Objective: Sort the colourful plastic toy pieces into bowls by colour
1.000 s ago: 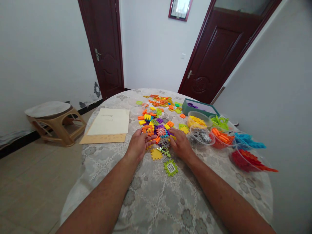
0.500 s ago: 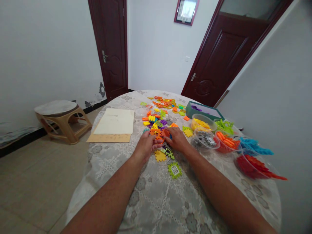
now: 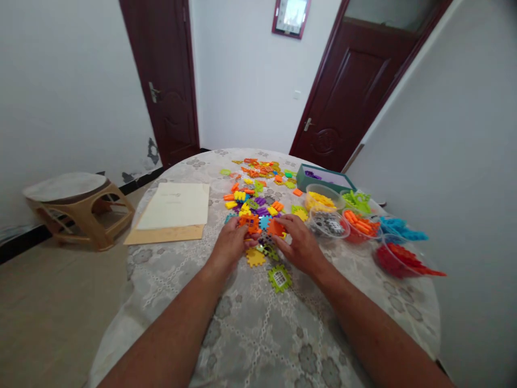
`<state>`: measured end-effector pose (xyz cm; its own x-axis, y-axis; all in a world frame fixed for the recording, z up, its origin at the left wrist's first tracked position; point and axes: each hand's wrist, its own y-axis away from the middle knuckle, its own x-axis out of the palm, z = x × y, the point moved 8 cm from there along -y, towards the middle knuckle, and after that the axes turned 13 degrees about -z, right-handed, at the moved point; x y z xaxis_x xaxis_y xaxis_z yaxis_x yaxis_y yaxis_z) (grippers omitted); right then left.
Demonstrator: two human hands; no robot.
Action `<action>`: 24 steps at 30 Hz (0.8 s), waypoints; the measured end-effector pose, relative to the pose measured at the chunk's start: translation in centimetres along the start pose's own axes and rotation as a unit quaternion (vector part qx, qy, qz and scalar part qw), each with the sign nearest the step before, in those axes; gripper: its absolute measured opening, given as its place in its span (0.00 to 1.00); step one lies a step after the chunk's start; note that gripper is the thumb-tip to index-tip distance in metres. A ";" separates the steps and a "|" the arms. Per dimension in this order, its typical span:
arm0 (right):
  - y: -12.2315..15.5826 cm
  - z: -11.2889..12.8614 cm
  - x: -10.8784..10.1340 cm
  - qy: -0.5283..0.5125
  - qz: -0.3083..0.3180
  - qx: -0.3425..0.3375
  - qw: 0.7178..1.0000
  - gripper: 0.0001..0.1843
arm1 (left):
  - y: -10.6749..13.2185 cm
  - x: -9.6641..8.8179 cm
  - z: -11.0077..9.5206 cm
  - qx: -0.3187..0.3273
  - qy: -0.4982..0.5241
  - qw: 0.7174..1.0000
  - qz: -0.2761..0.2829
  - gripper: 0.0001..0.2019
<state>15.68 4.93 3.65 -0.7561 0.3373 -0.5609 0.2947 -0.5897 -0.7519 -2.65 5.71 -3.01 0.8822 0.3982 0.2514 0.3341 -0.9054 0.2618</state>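
L hand (image 3: 229, 245): grip closed on an orange lattice tile (image 3: 249, 222), fingers curled round its near edge. R hand (image 3: 302, 247): grip narrow, thumb + fingertips pinched on a red-orange tile (image 3: 276, 227). Can't tell if either tile is lifted or resting on the pieces under it.

Key relation: the red-orange tile lies just right of the orange lattice tile, about level, edges facing w/ a small gap btwn them. A blue tile (image 3: 264, 221) shows in that gap, further back. Both held tiles look squarish, no clear long axis. Each hand is nearest its own tile; neither reaches across.

Nearer the person, on the tabletop (image 3: 242, 334): a grey-black tile (image 3: 264, 238), a yellow tile (image 3: 255, 257), then a green window tile (image 3: 279, 277).

Beyond the fingers: a loose pile (image 3: 254, 200) of mixed pieces, and a far heap (image 3: 262, 168).

R side: clear bowls w/ grey bits (image 3: 328, 223), yellow bits (image 3: 321, 199), orange bits (image 3: 357, 226), red bits (image 3: 398, 261); also a teal box (image 3: 323, 178).

L side: cream sheets (image 3: 173, 205). Off the table, a stool (image 3: 76, 207).
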 end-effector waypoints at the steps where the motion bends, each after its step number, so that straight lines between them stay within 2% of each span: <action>1: 0.0 0.1 -0.8 0.008 0.001 0.005 1.000 0.24 | -0.1 -0.1 0.1 -0.004 -0.005 1.000 -0.003 0.12; 4: 0.0 -0.4 -4.3 0.059 -0.020 0.030 0.998 0.23 | -0.5 -0.2 0.0 0.008 -0.016 1.000 -0.002 0.12; 8: 0.9 -2.9 -11.5 0.182 -0.096 0.063 0.977 0.23 | -1.2 0.1 0.1 0.013 -0.030 0.999 0.003 0.12; 13: 3.6 -7.4 -21.4 0.329 -0.142 0.091 0.929 0.22 | -1.0 0.2 0.2 0.014 -0.043 0.999 0.001 0.12; 16: 5.2 -11.3 -25.9 0.417 -0.114 0.171 0.886 0.23 | -0.9 0.2 0.2 0.011 -0.045 0.999 0.000 0.11; 20: 7.6 -16.8 -29.3 0.476 -0.024 0.334 0.813 0.26 | -0.9 0.1 0.2 0.009 -0.055 0.998 -0.005 0.10; 24: 8.6 -20.1 -30.6 0.476 0.028 0.407 0.779 0.27 | -0.8 0.2 0.1 0.007 -0.060 0.998 -0.006 0.08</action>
<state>53.10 4.27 7.34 0.1358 0.4576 -0.8787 -0.4496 -0.7619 -0.4662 -2.74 6.49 -3.27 0.9111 0.3896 0.1344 0.3488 -0.9027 0.2517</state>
